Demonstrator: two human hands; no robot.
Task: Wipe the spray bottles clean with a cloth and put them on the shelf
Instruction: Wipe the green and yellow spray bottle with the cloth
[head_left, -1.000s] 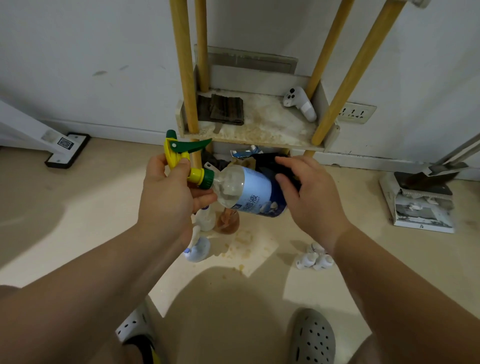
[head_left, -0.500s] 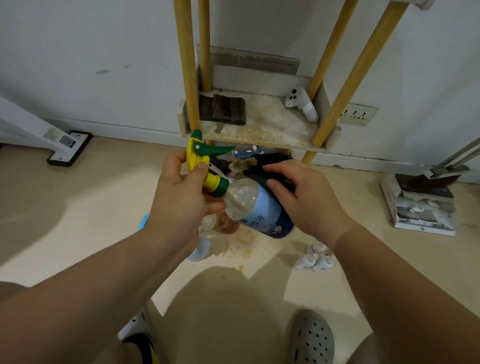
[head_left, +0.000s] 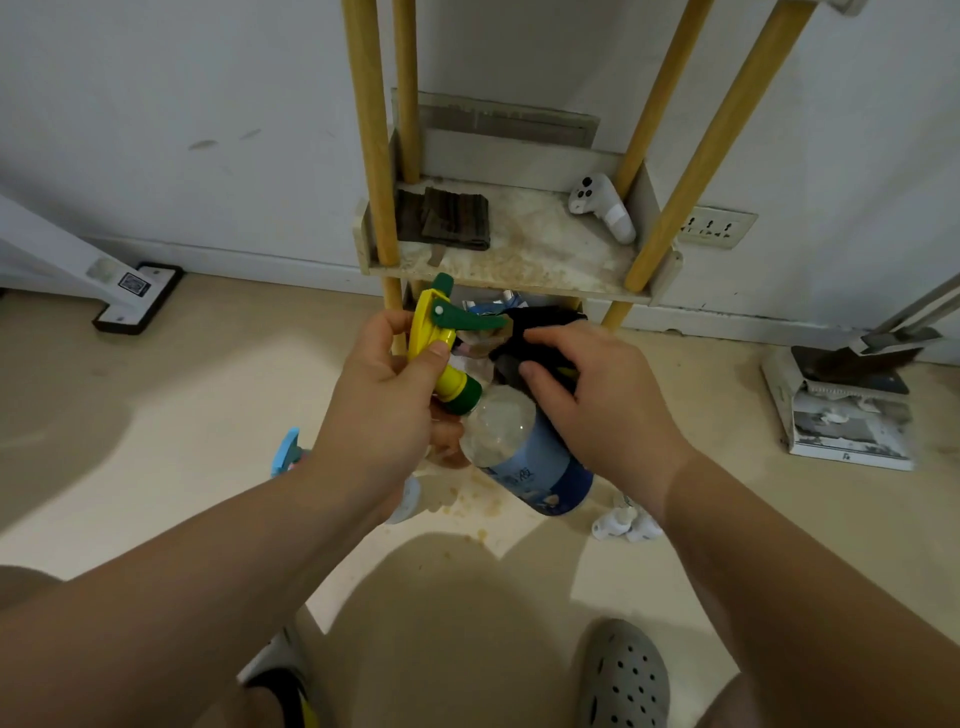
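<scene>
The left hand (head_left: 384, 410) and right hand (head_left: 597, 410) are bare, and so are both arms. On the right foot is 1 grey clog (head_left: 623, 675) with many small round holes. The left clog (head_left: 278, 670) is pale, with black and yellow on it.

a white controller (head_left: 602, 208) lies at 1 o'clock, a wall socket (head_left: 716, 227) at 2. at 3 o'clock a dark dustpan (head_left: 852, 358) rests on a white box (head_left: 852, 431). a stand base (head_left: 137, 299) with a qr label sits at 10, a grey clog (head_left: 623, 675) at 5, small white pieces (head_left: 626, 522) between 4 and 5.
</scene>
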